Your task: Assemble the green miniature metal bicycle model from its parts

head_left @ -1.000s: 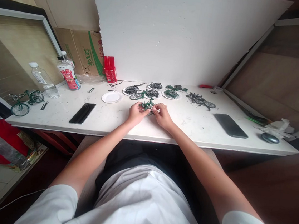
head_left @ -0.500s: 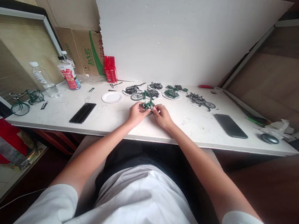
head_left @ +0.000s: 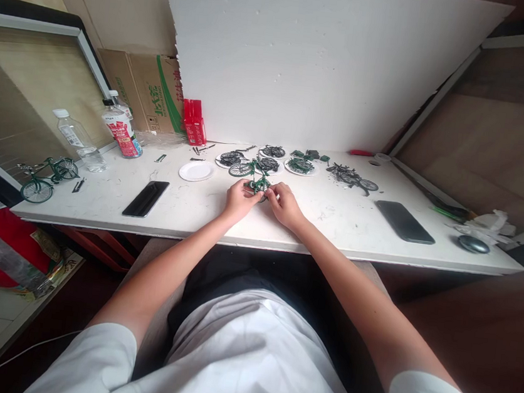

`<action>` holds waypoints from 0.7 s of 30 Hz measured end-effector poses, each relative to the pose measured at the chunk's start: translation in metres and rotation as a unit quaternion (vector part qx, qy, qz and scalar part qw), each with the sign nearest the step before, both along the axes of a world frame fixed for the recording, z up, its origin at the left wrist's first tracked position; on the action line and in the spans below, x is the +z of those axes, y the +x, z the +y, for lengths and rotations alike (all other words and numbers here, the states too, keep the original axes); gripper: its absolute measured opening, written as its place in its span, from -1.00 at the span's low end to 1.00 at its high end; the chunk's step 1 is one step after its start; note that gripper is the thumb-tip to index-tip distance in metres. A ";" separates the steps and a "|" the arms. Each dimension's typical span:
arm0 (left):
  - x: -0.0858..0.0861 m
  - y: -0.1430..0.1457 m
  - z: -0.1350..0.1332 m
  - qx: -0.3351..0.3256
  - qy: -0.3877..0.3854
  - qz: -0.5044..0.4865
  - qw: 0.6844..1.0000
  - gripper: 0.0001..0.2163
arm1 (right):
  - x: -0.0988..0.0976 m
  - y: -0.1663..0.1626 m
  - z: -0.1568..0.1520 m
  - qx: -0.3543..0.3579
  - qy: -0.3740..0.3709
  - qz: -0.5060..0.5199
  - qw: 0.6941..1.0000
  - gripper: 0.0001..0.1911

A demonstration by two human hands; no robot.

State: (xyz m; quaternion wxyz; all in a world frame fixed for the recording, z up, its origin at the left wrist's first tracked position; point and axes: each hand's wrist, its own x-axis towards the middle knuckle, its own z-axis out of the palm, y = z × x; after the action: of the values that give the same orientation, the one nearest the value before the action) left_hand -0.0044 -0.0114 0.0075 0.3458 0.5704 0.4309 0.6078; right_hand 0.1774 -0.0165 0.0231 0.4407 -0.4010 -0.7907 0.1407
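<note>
A small green model bicycle (head_left: 253,177), partly put together, stands at the middle of the white table (head_left: 334,224). My left hand (head_left: 237,200) is closed on its near end from the left. My right hand (head_left: 284,204) pinches the same end from the right. The fingertips of both hands meet around the rear wheel, which they mostly hide. The front wheel (head_left: 240,169) sticks out to the far left, free of my fingers.
Several small white plates with dark bike parts (head_left: 268,162) lie behind the hands, and an empty plate (head_left: 197,171) to the left. Two black phones (head_left: 145,198) (head_left: 404,221) flank me. A finished green bike (head_left: 45,177), two bottles (head_left: 120,130) and a mouse (head_left: 473,244) sit at the edges.
The hands and the model bicycle stay in place; only slight finger movement around the rear wheel shows.
</note>
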 end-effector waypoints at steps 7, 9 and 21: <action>0.000 0.000 0.000 0.001 0.006 0.007 1.000 -0.66 | -0.001 0.000 0.001 -0.002 0.002 -0.007 1.000 -0.60; -0.001 0.000 0.000 0.003 0.007 0.009 1.000 -0.66 | 0.000 0.000 0.000 -0.003 0.004 -0.010 1.000 -0.62; -0.002 -0.001 0.001 0.005 0.009 0.015 1.000 -0.66 | -0.001 -0.001 0.001 -0.016 0.000 -0.009 1.000 -0.71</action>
State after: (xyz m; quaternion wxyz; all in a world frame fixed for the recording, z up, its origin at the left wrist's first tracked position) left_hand -0.0050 -0.0104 0.0059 0.3309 0.5802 0.4341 0.6045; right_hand 0.1766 -0.0156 0.0224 0.4362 -0.4146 -0.7880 0.1301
